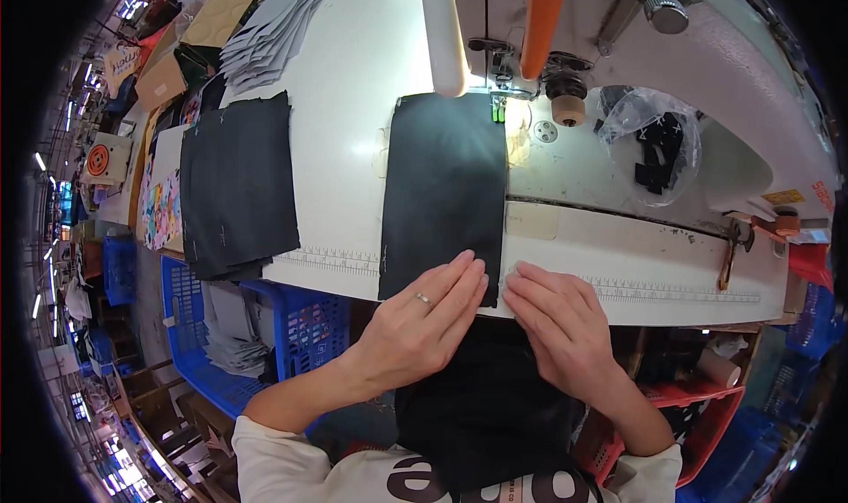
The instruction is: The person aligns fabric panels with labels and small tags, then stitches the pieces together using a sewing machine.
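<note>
A black rectangular fabric piece (444, 185) lies flat on the sewing machine's white table, its far right corner beside the lit presser foot (498, 110). My left hand (430, 313), with a ring on one finger, rests on the fabric's near end, fingers stretched out and close together. Just right of the fabric's near edge, my right hand (561, 322) lies at the table's front edge with its fingers extended. Its fingertips are over the printed ruler strip (654, 288), and I cannot make out whether anything small is under them. Neither hand grips the fabric.
A stack of black fabric pieces (238, 185) lies on the left, with grey pieces (274, 39) behind it. A clear bag with black scraps (658, 145) sits under the machine arm (724, 79). Below the table stand a blue basket (305, 326) and a red bin (720, 423).
</note>
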`<state>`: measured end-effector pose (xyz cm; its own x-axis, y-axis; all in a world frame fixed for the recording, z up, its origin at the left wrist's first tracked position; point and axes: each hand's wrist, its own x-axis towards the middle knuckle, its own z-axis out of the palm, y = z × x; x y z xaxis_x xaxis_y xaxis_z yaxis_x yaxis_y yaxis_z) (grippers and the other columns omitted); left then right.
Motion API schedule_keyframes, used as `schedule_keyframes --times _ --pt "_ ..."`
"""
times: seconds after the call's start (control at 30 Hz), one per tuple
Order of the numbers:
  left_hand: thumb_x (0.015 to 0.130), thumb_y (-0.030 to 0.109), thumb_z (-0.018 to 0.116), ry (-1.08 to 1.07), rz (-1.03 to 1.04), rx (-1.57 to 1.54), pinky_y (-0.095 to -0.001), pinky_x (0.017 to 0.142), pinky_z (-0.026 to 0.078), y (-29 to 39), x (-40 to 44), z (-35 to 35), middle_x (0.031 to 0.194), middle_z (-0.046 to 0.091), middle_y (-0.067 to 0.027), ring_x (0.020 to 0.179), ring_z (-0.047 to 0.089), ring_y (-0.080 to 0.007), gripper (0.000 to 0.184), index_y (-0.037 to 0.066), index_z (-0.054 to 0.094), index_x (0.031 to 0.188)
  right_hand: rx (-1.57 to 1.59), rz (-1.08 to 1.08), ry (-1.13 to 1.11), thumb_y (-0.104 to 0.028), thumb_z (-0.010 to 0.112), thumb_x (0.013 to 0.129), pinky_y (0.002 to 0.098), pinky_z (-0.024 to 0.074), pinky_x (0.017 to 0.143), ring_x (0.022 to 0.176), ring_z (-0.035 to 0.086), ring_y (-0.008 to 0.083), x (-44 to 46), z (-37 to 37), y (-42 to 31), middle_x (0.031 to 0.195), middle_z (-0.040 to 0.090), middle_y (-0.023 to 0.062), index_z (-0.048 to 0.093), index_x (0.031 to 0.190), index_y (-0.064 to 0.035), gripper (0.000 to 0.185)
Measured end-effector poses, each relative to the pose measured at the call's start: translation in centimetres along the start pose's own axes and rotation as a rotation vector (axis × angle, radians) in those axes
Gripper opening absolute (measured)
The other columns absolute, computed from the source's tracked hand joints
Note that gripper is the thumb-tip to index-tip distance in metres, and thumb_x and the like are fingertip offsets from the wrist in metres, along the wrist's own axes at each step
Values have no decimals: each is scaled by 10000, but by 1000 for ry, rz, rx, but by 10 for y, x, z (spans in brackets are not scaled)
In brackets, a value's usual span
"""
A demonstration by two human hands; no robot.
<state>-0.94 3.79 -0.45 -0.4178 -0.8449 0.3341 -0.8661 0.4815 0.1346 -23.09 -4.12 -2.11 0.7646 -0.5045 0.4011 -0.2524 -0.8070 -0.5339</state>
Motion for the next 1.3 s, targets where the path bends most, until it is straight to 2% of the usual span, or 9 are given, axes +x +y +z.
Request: schedule_keyframes --times 0.3,0.43,0.53,0.67,0.8,1.1,1.23,1.3 --pt "778 15 703 18 -32 -21 -404 921 603 1 1 -1 1230 681 -197 1171 682 -344 324 -88 719 1084 -67 -152 -126 -16 735 831 438 494 1022 1255 629 306 17 -4 7 1268 661 139 688 1198 37 374" --pt "793 24 740 46 -109 -174 -402 911 602 -5 4 -1 1198 687 -197 1160 686 -345 282 -71 715 1057 -29 -134 -148 -22 739 833 432 497 1013 1245 636 299 20 -4 9 1237 671 136 695 1179 32 354" --pt "812 70 779 -14 -125 -359 -401 942 585 -28 11 -6 1247 670 -187 1208 660 -354 321 -55 696 1096 -55 -155 -141 -26 745 832 423 504 999 1233 644 291 23 -2 8 1212 680 132 703 1158 29 333" --pt "808 135 801 20 -124 -286 -406 999 554 -60 38 4 1322 640 -173 1285 608 -363 429 -39 676 1180 -65 -179 -153 -33 752 832 408 513 975 1214 654 279 26 -3 8 1183 692 125 714 1130 23 306" --pt "809 180 805 -13 -100 -260 -406 1036 529 -62 34 7 1379 610 -159 1350 554 -361 505 -38 651 1237 -54 -183 -152 -39 757 833 394 521 952 1204 660 270 27 -4 8 1174 697 120 718 1121 17 296" --pt "820 171 792 -10 -95 -218 -400 1046 522 -75 47 12 1376 607 -167 1345 556 -354 519 -36 636 1270 -27 -128 -157 -41 756 835 377 505 951 1203 659 249 44 -8 16 1184 700 115 718 1134 18 307" --pt "866 180 755 6 -106 -229 -386 1034 526 -91 59 13 1319 634 -185 1345 551 -339 446 -54 651 1231 1 -104 -139 -44 756 837 380 490 972 1196 660 249 59 -8 28 1180 702 113 717 1137 14 308" --pt "875 173 746 33 -95 -229 -394 1004 536 -100 65 18 1328 630 -184 1291 581 -341 453 -55 636 1250 2 -108 -127 -47 757 837 381 489 973 1192 660 250 66 -6 35 1178 701 113 718 1134 11 305"
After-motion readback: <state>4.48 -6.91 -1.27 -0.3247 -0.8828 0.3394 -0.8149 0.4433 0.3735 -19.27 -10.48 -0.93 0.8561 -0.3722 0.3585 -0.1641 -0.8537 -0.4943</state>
